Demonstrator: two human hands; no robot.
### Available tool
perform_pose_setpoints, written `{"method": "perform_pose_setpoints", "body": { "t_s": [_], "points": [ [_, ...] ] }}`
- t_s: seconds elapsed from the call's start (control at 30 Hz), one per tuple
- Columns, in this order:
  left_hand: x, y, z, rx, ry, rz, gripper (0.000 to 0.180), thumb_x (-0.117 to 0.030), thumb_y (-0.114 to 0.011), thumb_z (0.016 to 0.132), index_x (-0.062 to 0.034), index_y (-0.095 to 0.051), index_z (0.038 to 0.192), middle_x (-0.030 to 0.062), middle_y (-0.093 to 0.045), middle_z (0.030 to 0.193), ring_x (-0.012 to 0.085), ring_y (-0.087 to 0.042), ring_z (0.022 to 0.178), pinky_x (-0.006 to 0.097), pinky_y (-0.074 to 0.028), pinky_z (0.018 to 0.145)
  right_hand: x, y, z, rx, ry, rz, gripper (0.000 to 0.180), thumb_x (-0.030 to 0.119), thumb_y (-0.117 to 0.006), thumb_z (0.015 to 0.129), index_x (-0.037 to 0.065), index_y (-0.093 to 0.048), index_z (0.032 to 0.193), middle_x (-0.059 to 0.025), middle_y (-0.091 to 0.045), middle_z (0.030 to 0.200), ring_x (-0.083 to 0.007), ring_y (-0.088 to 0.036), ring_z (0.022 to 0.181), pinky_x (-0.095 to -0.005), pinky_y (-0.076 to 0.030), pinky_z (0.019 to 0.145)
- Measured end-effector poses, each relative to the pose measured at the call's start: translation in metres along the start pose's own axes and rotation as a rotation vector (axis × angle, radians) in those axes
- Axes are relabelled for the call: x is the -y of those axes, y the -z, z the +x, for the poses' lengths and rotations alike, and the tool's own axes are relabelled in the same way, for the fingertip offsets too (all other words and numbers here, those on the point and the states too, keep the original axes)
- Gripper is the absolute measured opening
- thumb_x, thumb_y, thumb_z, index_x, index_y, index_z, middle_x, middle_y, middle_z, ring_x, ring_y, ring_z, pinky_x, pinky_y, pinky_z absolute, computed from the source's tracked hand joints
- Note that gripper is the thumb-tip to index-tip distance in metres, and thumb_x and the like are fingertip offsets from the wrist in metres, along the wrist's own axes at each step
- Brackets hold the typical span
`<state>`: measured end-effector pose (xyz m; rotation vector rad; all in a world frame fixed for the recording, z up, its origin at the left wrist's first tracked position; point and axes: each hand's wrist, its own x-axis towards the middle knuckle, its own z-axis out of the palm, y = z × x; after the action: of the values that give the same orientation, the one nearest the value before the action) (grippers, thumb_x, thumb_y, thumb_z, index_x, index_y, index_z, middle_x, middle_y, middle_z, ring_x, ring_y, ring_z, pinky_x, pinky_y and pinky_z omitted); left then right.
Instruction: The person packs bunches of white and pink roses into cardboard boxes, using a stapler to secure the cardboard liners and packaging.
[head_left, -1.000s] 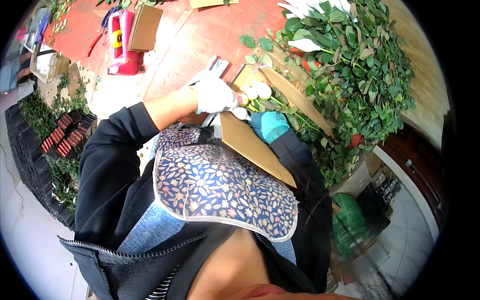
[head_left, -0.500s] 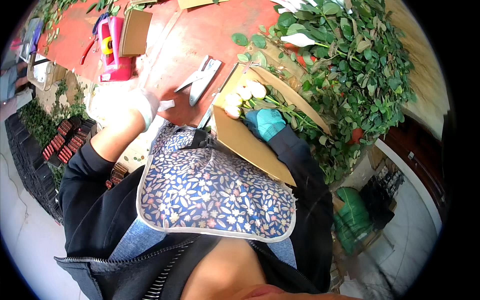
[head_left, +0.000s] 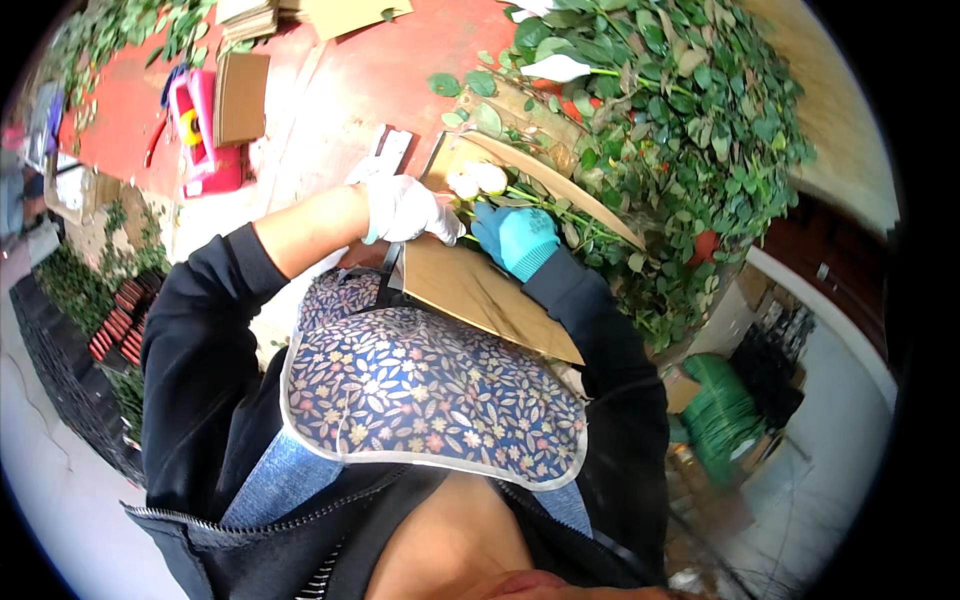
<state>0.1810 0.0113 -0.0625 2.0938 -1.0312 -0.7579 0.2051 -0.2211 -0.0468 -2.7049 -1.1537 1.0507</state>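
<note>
Blooms [head_left: 478, 180] lie between cardboard flaps [head_left: 490, 295] before you, your left hand [head_left: 410, 208] bunched beside them, your right hand [head_left: 512, 238] curled at the stems [head_left: 545, 203], though whether either grips anything I cannot tell.

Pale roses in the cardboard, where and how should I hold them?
Probably by the green stems, just behind the rounded blooms, coming from the right: the stems trail rightward, and the left hand sits left of the blooms.

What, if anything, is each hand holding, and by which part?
Cannot be told: the right hand is at the stems near the pale blooms, the left hand beside the blooms, but any grip is hidden.
</note>
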Motion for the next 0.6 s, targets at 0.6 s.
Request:
{"method": "perform_pose_setpoints", "body": {
  "t_s": [0.6],
  "points": [
    [-0.02, 0.016, -0.007, -0.098, 0.295, 0.125, 0.028, -0.026, -0.051, 0.09, -0.0237, -0.069, 0.112, -0.0013, -0.068, 0.113, 0.0231, -0.067, 0.093, 0.034, -0.053, 0.077, -0.004, -0.001, 0.006, 0.136, -0.012, -0.069, 0.022, 0.019, -0.048, 0.089, 0.006, -0.065, 0.09, -0.0173, -0.068, 0.082, -0.0351, -0.067, 0.076, -0.0485, -0.051, 0.061]
  ]
}}
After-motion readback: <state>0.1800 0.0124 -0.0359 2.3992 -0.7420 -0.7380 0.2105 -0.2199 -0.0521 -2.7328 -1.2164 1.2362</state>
